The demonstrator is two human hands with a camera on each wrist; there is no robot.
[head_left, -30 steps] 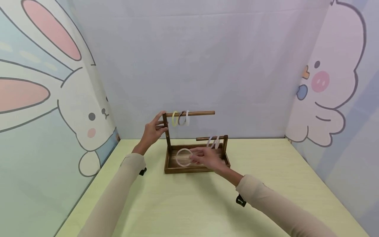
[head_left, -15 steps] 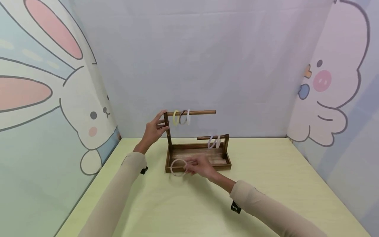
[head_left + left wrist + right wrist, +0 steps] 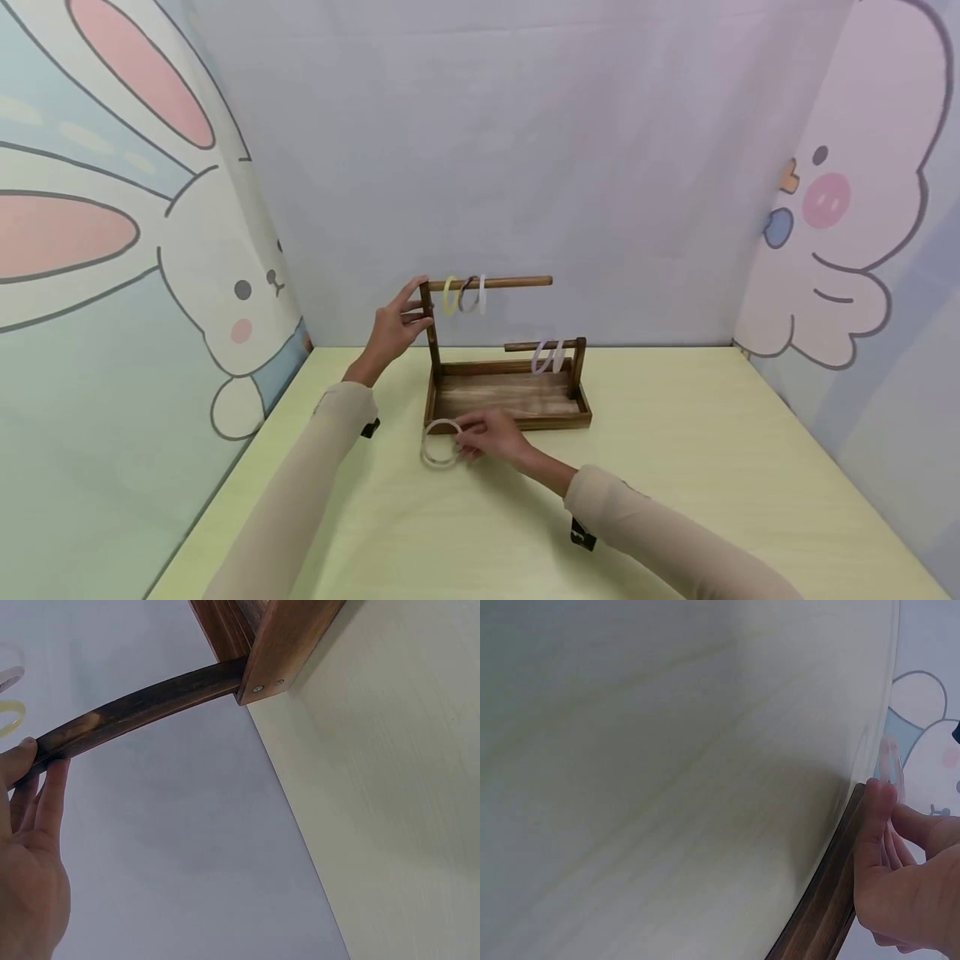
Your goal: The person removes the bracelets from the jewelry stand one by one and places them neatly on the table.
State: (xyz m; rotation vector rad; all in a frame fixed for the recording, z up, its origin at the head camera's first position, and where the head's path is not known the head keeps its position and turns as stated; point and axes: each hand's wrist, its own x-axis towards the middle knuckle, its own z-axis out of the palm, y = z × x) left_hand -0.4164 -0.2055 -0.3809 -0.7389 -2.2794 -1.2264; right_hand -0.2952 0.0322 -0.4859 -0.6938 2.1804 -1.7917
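Note:
A dark wooden stand (image 3: 510,423) with a tray base carries two horizontal rods. My left hand (image 3: 395,331) grips the top of its tall left post (image 3: 142,705), thumb on one side and fingers on the other. Between thumb and fingers my right hand (image 3: 491,435) pinches a pale translucent bangle (image 3: 441,464) by its right side, in front of the tray's front left corner. From the upper rod (image 3: 517,282) hang a yellow bangle (image 3: 448,296), a brownish one and a white one. Two pale bangles (image 3: 540,358) hang on the lower rod.
The stand sits near the back of a pale yellow table (image 3: 675,467). A plain grey-white curtain (image 3: 510,167) rises behind it. Side panels with a cartoon rabbit (image 3: 217,275) and a cartoon chick (image 3: 840,217) border the table.
My right hand has brought the pale bangle from over the tray toward me and to the left, past the front edge. My left hand keeps its grip on the post.

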